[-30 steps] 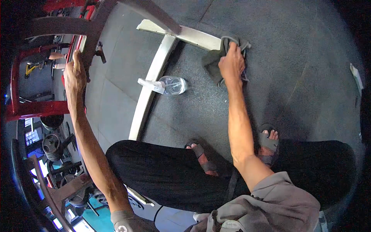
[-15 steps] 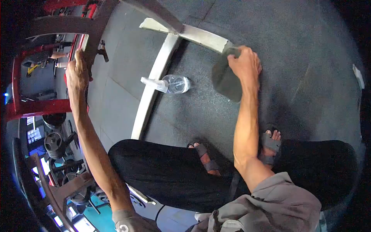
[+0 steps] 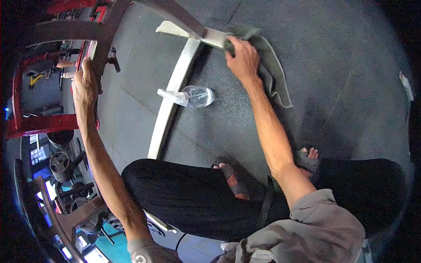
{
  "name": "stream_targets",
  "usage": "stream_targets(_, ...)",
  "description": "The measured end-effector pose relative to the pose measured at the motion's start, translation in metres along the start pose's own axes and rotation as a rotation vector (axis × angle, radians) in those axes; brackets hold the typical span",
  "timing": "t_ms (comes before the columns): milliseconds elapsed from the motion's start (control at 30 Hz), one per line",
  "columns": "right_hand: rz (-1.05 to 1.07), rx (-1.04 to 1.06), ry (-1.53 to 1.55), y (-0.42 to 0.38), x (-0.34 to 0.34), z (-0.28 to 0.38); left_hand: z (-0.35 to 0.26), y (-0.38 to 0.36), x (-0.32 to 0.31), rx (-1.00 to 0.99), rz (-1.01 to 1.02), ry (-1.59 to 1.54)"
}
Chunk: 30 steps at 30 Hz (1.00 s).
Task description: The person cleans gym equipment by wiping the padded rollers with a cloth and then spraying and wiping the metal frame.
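Observation:
My right hand [image 3: 244, 59] is closed on a dark grey-green cloth [image 3: 274, 65], pressed against the right arm of the white metal base [image 3: 172, 98]. The loose part of the cloth trails down to the right over the floor. My left hand [image 3: 85, 85] grips a dark upright bar [image 3: 105, 39] of the frame at the upper left. A clear spray bottle [image 3: 199, 96] lies on its side, its white nozzle resting over the long white beam.
Red frame parts [image 3: 48, 125] and weight plates [image 3: 60, 164] stand at the left. A slanting dark post [image 3: 175, 15] meets the white base. My sandalled feet [image 3: 232, 180] are on the dark rubber floor [image 3: 342, 87]. Part of another person shows at the far left.
My right hand has moved up and left along the white base with the cloth, which now spreads out behind it. My left hand stays on the bar and the bottle has hardly moved.

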State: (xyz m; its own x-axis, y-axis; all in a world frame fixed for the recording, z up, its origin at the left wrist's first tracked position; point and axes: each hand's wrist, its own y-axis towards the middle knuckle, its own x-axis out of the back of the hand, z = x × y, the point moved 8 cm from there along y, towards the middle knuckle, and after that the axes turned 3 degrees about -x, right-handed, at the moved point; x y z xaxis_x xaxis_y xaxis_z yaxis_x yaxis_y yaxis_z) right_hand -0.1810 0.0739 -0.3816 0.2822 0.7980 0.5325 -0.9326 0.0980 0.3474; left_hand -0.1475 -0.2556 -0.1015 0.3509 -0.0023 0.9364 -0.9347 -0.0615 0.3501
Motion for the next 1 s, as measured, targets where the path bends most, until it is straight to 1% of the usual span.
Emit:
stream_targets(67, 0.066, -0.022, 0.090, 0.008, -0.008, 0.002, -0.002, -0.004, 0.002, 0.053, 0.003, -0.050)
stream_targets(133, -0.124, -0.009, -0.145, 0.003, -0.009, 0.009, -0.001, -0.007, 0.004, 0.213, 0.070, -0.076)
stream_targets(167, -0.225, -0.003, -0.265, 0.000, -0.008, 0.013, 0.003, -0.007, 0.007, 0.191, 0.059, -0.031)
stream_targets(233, -0.143, 0.133, -0.147, -0.004, -0.040, 0.019, 0.009, -0.004, 0.003, 0.135, 0.046, 0.046)
stream_targets(267, -0.103, 0.204, -0.092, -0.003, -0.054, 0.020, 0.013, -0.004, 0.001, 0.143, 0.051, 0.037)
stream_targets(300, -0.073, 0.197, 0.142, 0.008, -0.053, 0.022, 0.011, -0.003, 0.000, 0.152, 0.055, 0.028)
stream_targets(400, -0.234, -0.237, 0.481, 0.042, -0.048, 0.004, 0.004, -0.004, 0.002, 0.153, 0.041, 0.010)
stream_targets(433, -0.333, -0.387, 0.503, 0.049, -0.045, 0.001, 0.000, -0.007, 0.004, 0.141, 0.026, 0.001)
stream_targets(500, -0.358, -0.308, 0.692, 0.072, -0.047, 0.033, -0.008, -0.009, 0.007, 0.119, 0.002, -0.023)
stream_targets(533, -0.373, -0.265, 0.782, 0.085, -0.042, 0.053, -0.013, -0.010, 0.007, 0.173, 0.025, -0.086)
stream_targets(567, -0.267, -0.188, 0.918, 0.096, -0.026, 0.091, -0.012, -0.008, 0.007, 0.178, 0.030, -0.009)
stream_targets(600, -0.153, -0.111, 1.049, 0.102, -0.012, 0.127, -0.010, -0.007, 0.005, 0.135, 0.019, 0.018)
stream_targets(667, -0.345, 0.233, 0.864, 0.106, 0.007, 0.168, -0.005, -0.007, 0.003, 0.081, 0.001, 0.049)
stream_targets(733, -0.348, 0.365, 0.709, 0.092, 0.011, 0.170, -0.008, -0.008, 0.006, 0.061, -0.014, 0.051)
stream_targets(800, -0.403, 0.296, 0.628, 0.078, -0.022, 0.139, -0.013, -0.006, 0.006, 0.150, 0.019, 0.002)
stream_targets(833, -0.392, 0.177, 0.548, 0.066, -0.055, 0.113, -0.013, -0.006, 0.006, 0.178, 0.090, 0.073)
stream_targets(867, -0.376, 0.058, 0.468, 0.058, -0.077, 0.091, -0.002, -0.007, -0.001, 0.227, 0.138, -0.023)
stream_targets(933, -0.211, -0.019, 0.518, 0.070, -0.057, 0.087, -0.008, -0.006, 0.003, 0.192, 0.079, 0.040)
stream_targets(967, -0.278, 0.063, 0.498, 0.079, -0.039, 0.098, -0.011, -0.007, 0.005, 0.077, -0.004, 0.086)
stream_targets(1000, -0.292, 0.152, 0.558, 0.088, -0.023, 0.112, -0.011, -0.009, 0.005, 0.137, 0.029, 0.065)
